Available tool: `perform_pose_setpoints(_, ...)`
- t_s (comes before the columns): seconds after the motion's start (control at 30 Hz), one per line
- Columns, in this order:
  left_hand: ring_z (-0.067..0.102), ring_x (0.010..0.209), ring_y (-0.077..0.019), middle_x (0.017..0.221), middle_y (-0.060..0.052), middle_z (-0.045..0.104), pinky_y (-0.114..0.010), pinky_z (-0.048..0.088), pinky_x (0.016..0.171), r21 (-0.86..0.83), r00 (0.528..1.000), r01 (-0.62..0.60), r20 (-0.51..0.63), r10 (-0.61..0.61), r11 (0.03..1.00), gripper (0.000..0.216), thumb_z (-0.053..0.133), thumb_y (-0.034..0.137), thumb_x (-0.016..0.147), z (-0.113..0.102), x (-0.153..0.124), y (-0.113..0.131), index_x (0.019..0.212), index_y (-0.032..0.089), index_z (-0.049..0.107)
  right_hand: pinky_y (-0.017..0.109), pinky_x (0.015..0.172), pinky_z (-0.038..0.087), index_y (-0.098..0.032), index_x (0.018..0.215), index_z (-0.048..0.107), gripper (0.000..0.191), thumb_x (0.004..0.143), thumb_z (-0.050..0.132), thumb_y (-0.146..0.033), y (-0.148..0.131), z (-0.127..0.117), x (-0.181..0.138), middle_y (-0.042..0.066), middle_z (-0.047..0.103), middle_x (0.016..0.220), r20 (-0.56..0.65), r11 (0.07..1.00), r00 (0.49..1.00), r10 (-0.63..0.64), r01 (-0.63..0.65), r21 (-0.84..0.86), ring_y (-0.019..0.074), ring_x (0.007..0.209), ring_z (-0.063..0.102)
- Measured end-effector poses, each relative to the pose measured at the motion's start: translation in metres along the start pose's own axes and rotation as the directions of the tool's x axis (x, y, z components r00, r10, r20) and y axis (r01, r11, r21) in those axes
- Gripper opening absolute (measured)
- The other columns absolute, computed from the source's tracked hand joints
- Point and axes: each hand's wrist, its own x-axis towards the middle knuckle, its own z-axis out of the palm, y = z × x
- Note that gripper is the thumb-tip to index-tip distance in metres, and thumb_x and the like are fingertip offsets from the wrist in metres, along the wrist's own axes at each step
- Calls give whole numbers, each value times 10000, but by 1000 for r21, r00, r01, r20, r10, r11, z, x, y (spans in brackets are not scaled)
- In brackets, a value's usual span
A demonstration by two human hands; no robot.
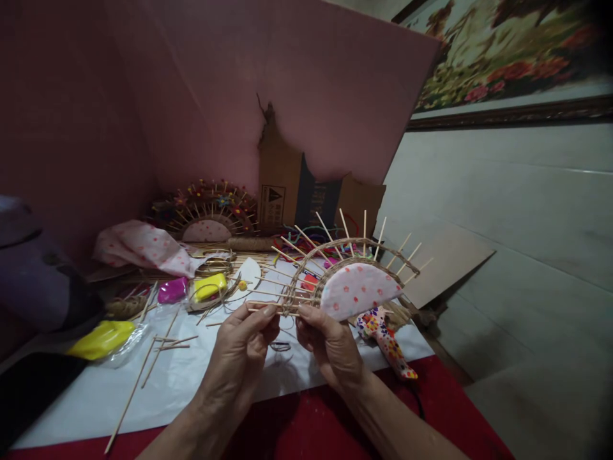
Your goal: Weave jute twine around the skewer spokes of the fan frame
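Held up above the table is a half-round woven craft piece [361, 291], its pink-white cloth centre dotted with red. Thin wooden sticks fan out from it, with brown twine woven between them in bands. My left hand [242, 348] pinches the stick ends and twine at the piece's lower left corner. Close by, my right hand [330, 342] grips the lower edge beside the cloth, thumb on top. Fingertips hide part of the twine where the hands work. A flower-patterned cloth object [387, 342] lies just beyond my right hand.
White sheeting [186, 390] covers a red cloth [311, 425]. Loose sticks [131, 396] lie at left, near yellow [103, 338] and magenta [172, 291] clay packets. A finished-looking fan piece [207, 230], dotted cloth [143, 246] and torn cardboard [280, 185] stand behind.
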Motion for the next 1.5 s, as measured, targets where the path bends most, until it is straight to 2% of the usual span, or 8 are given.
perform_pose_setpoints(0.23, 515, 663, -86, 697, -7, 587, -184, 416, 627, -9, 1000, -17, -15, 17, 1000, 86, 693, 142, 616, -3, 2, -5, 666, 118, 627, 205, 387, 220, -130, 534, 514, 199, 635, 648, -238, 6, -2, 4, -41, 427, 468, -5, 1000, 1000, 16, -16, -25, 49, 406, 319)
perform_pose_setpoints(0.7, 510, 607, -74, 649, 2, 569, -172, 412, 568, 9, 998, -28, -64, 28, 1000, 137, 733, 164, 577, -5, 3, -8, 640, 107, 625, 187, 386, 239, -111, 569, 552, 168, 650, 643, -227, 6, -4, 3, -24, 459, 518, 26, 999, 999, 43, -44, 17, 43, 423, 344)
perform_pose_setpoints(0.9, 505, 571, -68, 633, 16, 561, -175, 412, 535, 31, 994, -44, -95, 47, 999, 152, 742, 176, 566, -5, 4, -9, 647, 119, 628, 163, 376, 249, -101, 594, 567, 163, 645, 652, -230, 6, -3, 5, -17, 484, 528, 3, 996, 996, 92, -92, 20, 41, 433, 379)
perform_pose_setpoints(1.1, 512, 544, -50, 618, 26, 561, -144, 415, 510, 41, 987, 18, -157, -11, 999, 178, 749, 185, 563, -9, 7, -13, 670, 110, 629, 146, 367, 251, -104, 619, 561, 168, 647, 660, -237, 11, -6, 10, -19, 506, 534, -4, 985, 985, 170, -170, 27, 37, 436, 383)
perform_pose_setpoints(1.27, 504, 480, -53, 572, 15, 558, -140, 407, 437, 45, 981, 40, -192, -31, 998, 113, 711, 111, 593, -13, 13, -11, 642, 104, 609, 125, 337, 221, -112, 679, 564, 254, 636, 698, -323, 7, -7, 12, -21, 527, 541, 23, 953, 954, 299, -299, 42, 34, 426, 401)
perform_pose_setpoints(1.43, 512, 468, -64, 578, 8, 561, -150, 413, 409, 78, 972, 52, -233, -33, 996, 117, 686, 57, 593, -17, 19, -10, 637, 113, 593, 115, 337, 263, -81, 776, 591, 371, 643, 693, -412, 8, -8, 9, 0, 551, 575, 73, 856, 853, 516, -513, -57, 33, 420, 462)
perform_pose_setpoints(1.5, 513, 467, -64, 572, 6, 558, -150, 409, 405, 95, 971, 62, -237, -38, 994, 108, 678, 53, 596, -19, 20, -12, 623, 107, 589, 122, 348, 302, -75, 802, 595, 381, 686, 650, -434, 6, -7, 1, 31, 581, 625, 100, 839, 835, 541, -529, -124, 49, 452, 503)
